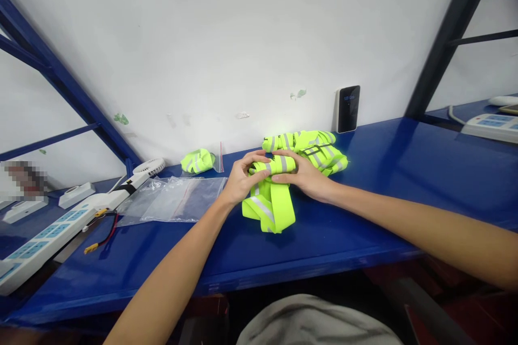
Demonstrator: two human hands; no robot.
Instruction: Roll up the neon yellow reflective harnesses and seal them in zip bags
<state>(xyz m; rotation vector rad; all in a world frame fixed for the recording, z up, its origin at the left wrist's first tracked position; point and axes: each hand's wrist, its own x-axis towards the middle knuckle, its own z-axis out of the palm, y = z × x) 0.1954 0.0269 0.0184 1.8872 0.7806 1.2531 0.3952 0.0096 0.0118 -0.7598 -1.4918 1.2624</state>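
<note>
Between my two hands is a yellow-green reflective strap (270, 202) with silver stripes, partly rolled up, its loose end draping in a loop onto the blue table. My left hand (246, 172) grips the rolled part from the left, thumb in front and fingers over the top. From the right, my right hand (301, 175) pinches the same roll in a like way. Just behind lie more bundled reflective straps (324, 151), one with a dark buckle or slider. Farther left, a rolled reflective strap (197, 161) sits in a clear zip bag (219, 159).
Flat clear plastic bags (178, 199) lie left of my hands. Beyond them are a white power strip (52, 237), a small white fan (149, 167) and a cable with yellow connectors (107, 232). A black-faced device (348, 109) leans against the wall.
</note>
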